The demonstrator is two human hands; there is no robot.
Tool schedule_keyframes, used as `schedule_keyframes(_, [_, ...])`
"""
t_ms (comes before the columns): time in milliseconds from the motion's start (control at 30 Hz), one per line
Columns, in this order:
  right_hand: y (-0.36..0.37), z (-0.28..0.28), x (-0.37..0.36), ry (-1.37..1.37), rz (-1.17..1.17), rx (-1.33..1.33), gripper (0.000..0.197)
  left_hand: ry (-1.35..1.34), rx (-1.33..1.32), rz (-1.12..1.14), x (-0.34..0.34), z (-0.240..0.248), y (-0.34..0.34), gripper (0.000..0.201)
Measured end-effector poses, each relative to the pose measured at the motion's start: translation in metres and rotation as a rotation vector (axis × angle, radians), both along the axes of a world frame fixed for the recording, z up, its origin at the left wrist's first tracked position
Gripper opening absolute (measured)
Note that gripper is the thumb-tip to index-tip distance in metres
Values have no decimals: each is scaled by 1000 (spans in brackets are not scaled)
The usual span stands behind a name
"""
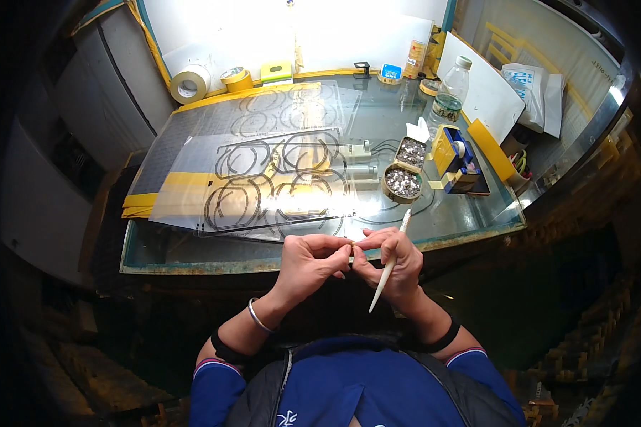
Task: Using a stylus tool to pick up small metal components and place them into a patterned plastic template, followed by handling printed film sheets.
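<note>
My left hand point(308, 265) and my right hand point(399, 267) meet in front of the glass table's near edge, their fingertips almost touching. Thumb and forefinger of the left are pinched together; what sits between them is too small to make out. A slender white pen-like tool point(385, 277) lies slanted in my right hand, its tapered end pointing down toward me. That hand's thumb and forefinger also come together at the same spot. Beyond the hands, a clear sheet with dark curved lines point(274, 186) lies flat on the table.
A round tin point(403, 183) and a squarish tin point(411, 151) hold small shiny pieces. Right of them stands a yellow and blue tape dispenser point(454, 156). A clear bottle point(454, 85) is farther back. Tape rolls point(191, 85) sit at the back left. The glass table point(470, 220) has a worn edge.
</note>
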State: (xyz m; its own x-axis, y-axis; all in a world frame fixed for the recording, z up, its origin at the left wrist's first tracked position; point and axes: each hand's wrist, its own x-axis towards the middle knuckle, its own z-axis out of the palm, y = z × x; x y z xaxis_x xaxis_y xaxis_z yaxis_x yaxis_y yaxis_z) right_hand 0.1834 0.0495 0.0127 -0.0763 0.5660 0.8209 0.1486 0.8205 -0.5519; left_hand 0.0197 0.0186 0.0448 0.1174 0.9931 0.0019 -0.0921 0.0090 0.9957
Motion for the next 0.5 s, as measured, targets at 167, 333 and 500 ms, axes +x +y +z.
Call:
schedule_keyframes(167, [-2, 0, 1, -6, 35, -49, 43, -65, -22, -49, -5, -3, 2, 20])
schedule_keyframes(333, [-2, -2, 3, 1, 78, -86, 43, -124, -41, -94, -7, -4, 4, 18])
schedule_keyframes(500, [-3, -8, 5, 195, 230, -488, 38, -278, -302, -97, -8, 1, 6, 18])
